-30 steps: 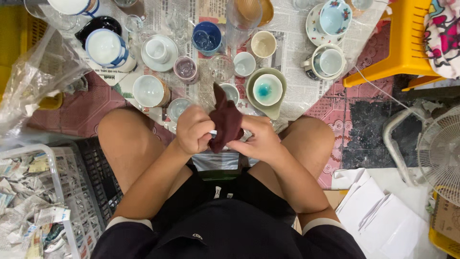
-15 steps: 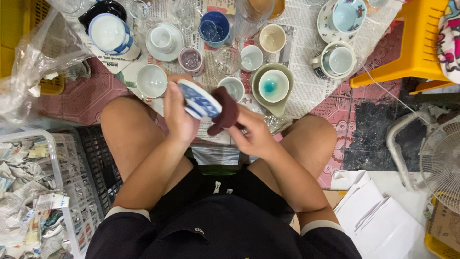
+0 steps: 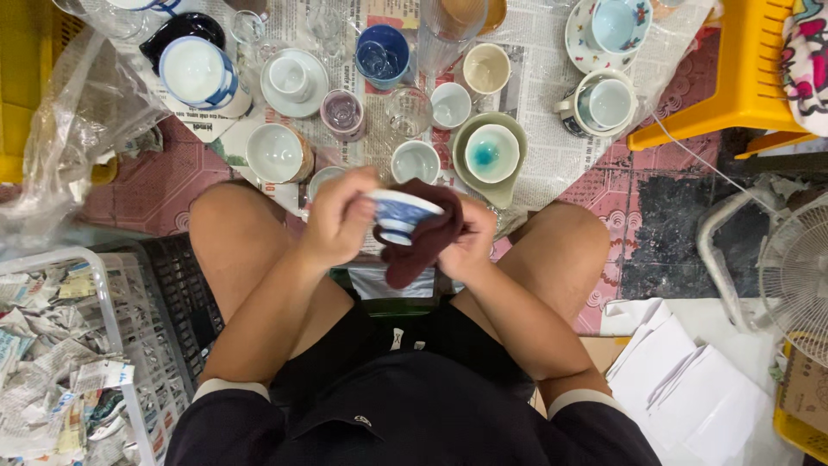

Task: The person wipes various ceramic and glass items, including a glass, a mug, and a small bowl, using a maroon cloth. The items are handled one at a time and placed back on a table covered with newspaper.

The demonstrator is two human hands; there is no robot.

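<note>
Two hands, one bowl, mid-wipe

Head view: your left hand (image 3: 341, 220) grips the small blue-and-white bowl (image 3: 398, 213) by its left rim, above your knees, just near of the crockery on the newspaper (image 3: 552, 147). Your right hand (image 3: 466, 242) is closed on the dark red cloth (image 3: 414, 246), pressed under the bowl. The bowl lies tipped, mouth facing far-left, foot toward the cloth; being round, it has no long axis. Wiping looks underway; next, likely turn it to an unwiped face.
</note>
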